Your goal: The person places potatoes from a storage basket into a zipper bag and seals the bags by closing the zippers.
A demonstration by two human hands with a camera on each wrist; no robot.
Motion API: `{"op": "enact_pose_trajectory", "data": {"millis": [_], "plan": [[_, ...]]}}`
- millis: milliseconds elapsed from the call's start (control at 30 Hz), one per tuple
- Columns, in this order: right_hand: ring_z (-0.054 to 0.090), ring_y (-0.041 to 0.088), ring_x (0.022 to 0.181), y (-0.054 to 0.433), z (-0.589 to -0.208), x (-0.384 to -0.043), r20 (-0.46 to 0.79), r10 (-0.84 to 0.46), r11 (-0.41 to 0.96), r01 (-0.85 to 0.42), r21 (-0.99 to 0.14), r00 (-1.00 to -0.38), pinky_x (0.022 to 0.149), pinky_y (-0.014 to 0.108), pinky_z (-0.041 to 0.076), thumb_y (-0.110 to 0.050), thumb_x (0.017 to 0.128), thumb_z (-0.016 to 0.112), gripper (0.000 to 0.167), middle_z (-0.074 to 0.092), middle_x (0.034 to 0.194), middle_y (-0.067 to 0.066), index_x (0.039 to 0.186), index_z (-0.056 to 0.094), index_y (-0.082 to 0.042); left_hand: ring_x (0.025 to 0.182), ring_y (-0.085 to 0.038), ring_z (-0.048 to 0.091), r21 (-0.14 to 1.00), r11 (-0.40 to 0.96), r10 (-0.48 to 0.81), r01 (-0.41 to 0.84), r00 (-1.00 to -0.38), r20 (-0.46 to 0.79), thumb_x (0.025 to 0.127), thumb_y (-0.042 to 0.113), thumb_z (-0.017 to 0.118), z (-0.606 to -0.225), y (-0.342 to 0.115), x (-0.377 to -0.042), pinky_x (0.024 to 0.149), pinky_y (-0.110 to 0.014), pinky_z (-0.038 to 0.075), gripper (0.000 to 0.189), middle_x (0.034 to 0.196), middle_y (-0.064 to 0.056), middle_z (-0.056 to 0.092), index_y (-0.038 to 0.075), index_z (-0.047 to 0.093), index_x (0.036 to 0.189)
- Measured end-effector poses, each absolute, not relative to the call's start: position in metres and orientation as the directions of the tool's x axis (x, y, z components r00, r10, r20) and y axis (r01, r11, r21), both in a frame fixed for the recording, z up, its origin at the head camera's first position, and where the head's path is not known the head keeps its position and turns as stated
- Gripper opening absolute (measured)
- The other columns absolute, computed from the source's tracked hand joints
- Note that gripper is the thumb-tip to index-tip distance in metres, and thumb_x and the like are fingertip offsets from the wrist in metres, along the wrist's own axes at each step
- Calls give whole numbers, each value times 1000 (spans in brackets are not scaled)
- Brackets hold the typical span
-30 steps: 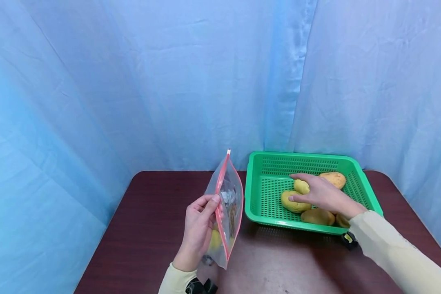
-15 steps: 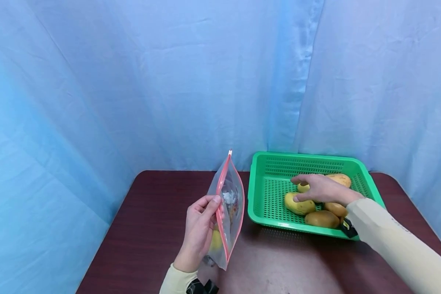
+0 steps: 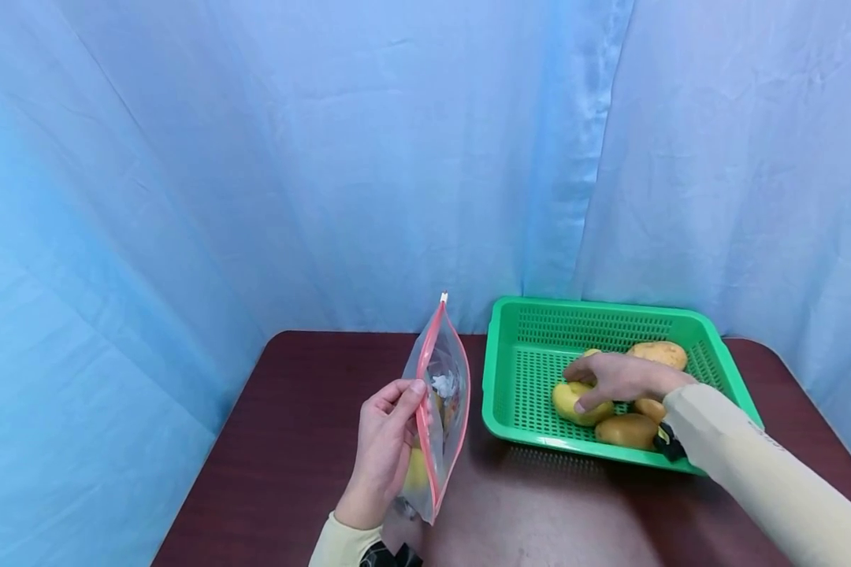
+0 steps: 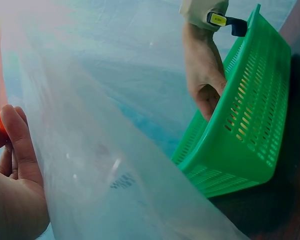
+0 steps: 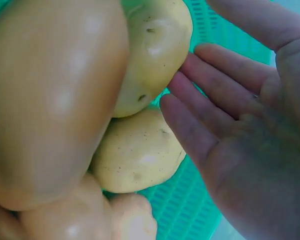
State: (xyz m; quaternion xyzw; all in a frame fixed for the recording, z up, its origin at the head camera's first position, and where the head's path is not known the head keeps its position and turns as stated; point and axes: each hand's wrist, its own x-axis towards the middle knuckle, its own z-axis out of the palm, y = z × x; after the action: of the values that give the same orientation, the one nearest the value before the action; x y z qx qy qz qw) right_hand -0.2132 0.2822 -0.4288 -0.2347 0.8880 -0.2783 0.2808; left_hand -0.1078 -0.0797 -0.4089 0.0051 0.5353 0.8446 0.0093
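Note:
My left hand (image 3: pixel 383 445) pinches the pink zip edge of a clear slider bag (image 3: pixel 454 417) between thumb and fingers. The bag's mouth gapes, and something yellow shows low through its film. My right hand (image 3: pixel 620 378) is over a yellow potato (image 3: pixel 570 403) in the green basket (image 3: pixel 492 398). In the right wrist view that hand's fingers are spread and nearly straight, fingertips right at a pale potato (image 5: pixel 157 55). Beside it lie another pale potato (image 5: pixel 140 152) and a large smooth brown one (image 5: pixel 55 100), close to the camera.
Behind my right hand lies a tan potato (image 3: pixel 658 353) in the basket, and a brown potato (image 3: pixel 626 431) sits near its front wall. The dark red table (image 3: pixel 276 449) carries the basket at the right. Blue curtains (image 3: pixel 397 157) hang behind the table.
My right hand has lowered toward the yellow potato, its thumb now overlapping it. The left hand keeps its hold on the bag. The view has shifted slightly, moving the basket rightward in frame.

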Motion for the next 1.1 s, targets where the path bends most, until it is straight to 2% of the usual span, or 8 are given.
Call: {"op": "enact_pose_trajectory", "data": {"millis": [200,333,567,700,867,967,1100], "plan": [[48,46,136,274,-432,-215,-358,-582,757,-326,-566,-731,106,60,44,-31,89,83,72,54,147,22,146,53,1,63,-9,57,900,-435,24,1,-1000,13,101,15,68,-415,-81,-112,57,-20,50,12,74,-1,63,7,70,93],[47,46,136,278,-434,-216,-368,-567,775,-326,-541,-737,105,60,45,-34,87,84,75,52,149,21,148,53,-3,63,-9,57,899,-438,23,-5,-1000,5,101,14,67,-416,-81,-112,57,-20,50,11,74,-1,63,7,70,93],[51,44,133,281,-436,-219,-426,-558,793,-306,-526,-712,102,57,47,-29,86,85,77,53,146,21,148,50,2,62,-10,57,906,-423,18,-5,-1000,3,102,15,67,-416,-80,-113,57,-20,50,12,74,-1,62,7,70,94],[57,35,121,279,-440,-222,-452,-548,811,-316,-492,-704,95,51,50,-27,86,85,73,60,136,14,146,53,0,62,-9,57,904,-427,8,6,-1000,10,102,14,66,-416,-82,-112,57,-20,50,12,74,-1,62,8,70,93],[56,21,96,279,-444,-223,-447,-566,808,-359,-467,-692,79,41,48,-25,85,84,65,63,115,2,141,58,-4,63,-9,57,893,-449,12,11,-1000,18,102,12,66,-416,-82,-112,56,-19,49,11,73,0,63,10,71,91],[54,18,89,281,-443,-224,-419,-586,789,-371,-489,-693,75,38,47,-22,81,83,65,63,110,0,138,59,-3,62,-8,56,888,-460,17,12,-1000,23,101,12,67,-416,-82,-113,56,-19,49,11,74,1,64,11,72,92],[54,16,88,279,-437,-228,-355,-617,757,-405,-514,-702,74,36,46,-23,78,83,67,64,111,1,137,59,-1,62,-8,56,884,-467,-2,19,-1000,20,101,12,67,-416,-83,-114,55,-19,49,10,73,1,63,10,72,92]]}}
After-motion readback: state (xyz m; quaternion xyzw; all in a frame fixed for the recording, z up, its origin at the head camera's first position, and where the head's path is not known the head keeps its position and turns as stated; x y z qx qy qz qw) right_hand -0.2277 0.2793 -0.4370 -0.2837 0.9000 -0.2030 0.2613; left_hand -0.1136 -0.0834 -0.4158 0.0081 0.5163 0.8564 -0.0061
